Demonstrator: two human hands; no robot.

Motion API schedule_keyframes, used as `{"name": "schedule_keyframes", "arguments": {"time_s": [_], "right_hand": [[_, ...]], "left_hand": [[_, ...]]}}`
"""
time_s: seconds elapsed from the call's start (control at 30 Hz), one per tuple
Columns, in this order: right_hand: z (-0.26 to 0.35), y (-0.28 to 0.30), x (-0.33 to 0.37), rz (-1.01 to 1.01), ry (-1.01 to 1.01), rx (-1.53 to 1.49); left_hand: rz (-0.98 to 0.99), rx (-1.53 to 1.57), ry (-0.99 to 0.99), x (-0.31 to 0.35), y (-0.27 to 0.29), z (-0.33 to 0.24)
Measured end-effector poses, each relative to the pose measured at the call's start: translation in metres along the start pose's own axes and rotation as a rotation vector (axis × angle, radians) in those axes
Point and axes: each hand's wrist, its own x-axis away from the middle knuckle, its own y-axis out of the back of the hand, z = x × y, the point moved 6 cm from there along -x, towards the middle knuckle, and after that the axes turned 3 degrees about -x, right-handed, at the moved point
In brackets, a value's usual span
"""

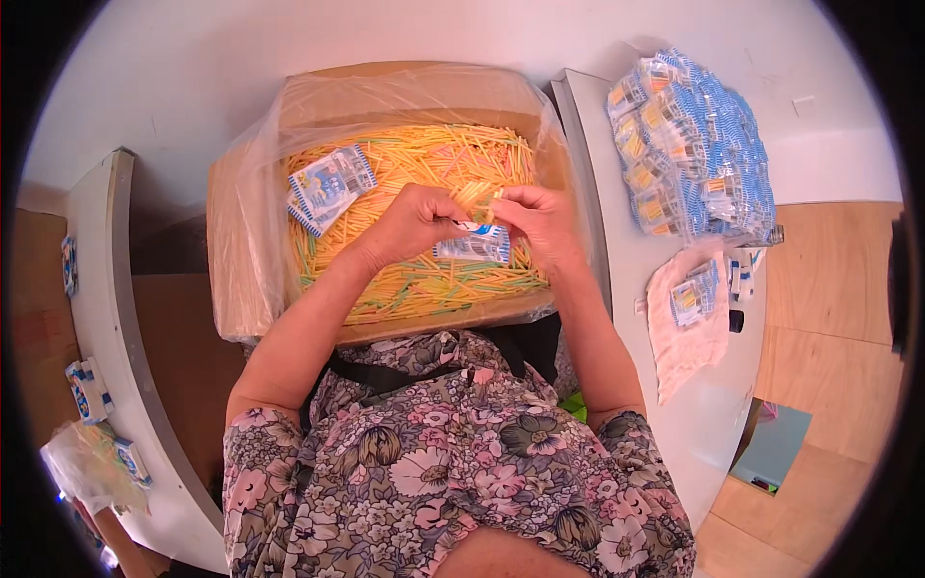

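A cardboard box [241, 260] lined with clear plastic holds a deep heap of thin yellow, green and pink sticks [405, 289]. Above the heap, my left hand [416, 223] is closed, its thumb and fingers pinching a small blue-and-white plastic packet [477, 229]. Facing it, my right hand [541, 222] is also closed, with its fingertips at a short bunch of yellow sticks [477, 197] beside the packet's top. Another printed packet [472, 250] shows just below my hands. Several flat packets [332, 183] lie on the sticks at the box's left.
On the white table [626, 318] to the right sits a large pile of filled packets [689, 144]. Nearer, a pale pink cloth [679, 337] carries a few packets [696, 294]. At left, another white surface [106, 289] stands beside small blue-and-white packs [89, 390] and someone's arm [116, 539].
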Motion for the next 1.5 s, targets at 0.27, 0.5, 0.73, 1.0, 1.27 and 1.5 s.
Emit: {"name": "schedule_keyframes", "arguments": {"time_s": [0.27, 0.5, 0.73, 1.0, 1.27, 1.5], "right_hand": [[0.003, -0.005, -0.005, 0.202, -0.096, 0.079], [0.0, -0.02, -0.007, 0.22, 0.101, 0.248], [0.02, -0.032, -0.004, 0.042, 0.384, 0.564], [0.011, -0.016, -0.018, -0.09, 0.558, 0.449], [-0.054, -0.011, 0.036, 0.3, 0.462, 1.201], [0.008, 0.021, 0.012, 0.076, 0.236, 0.457]], "left_hand": [[0.056, 0.241, 0.095, 0.005, 0.002, -0.002], [0.126, 0.42, 0.207, 0.008, -0.004, 0.009], [0.025, -0.076, -0.086, 0.003, -0.007, -0.011], [0.138, 0.016, 0.012, -0.002, -0.011, 0.007], [-0.056, 0.297, 0.213, 0.001, 0.007, 0.017], [-0.098, 0.294, 0.21, -0.003, 0.016, 0.02]]}}
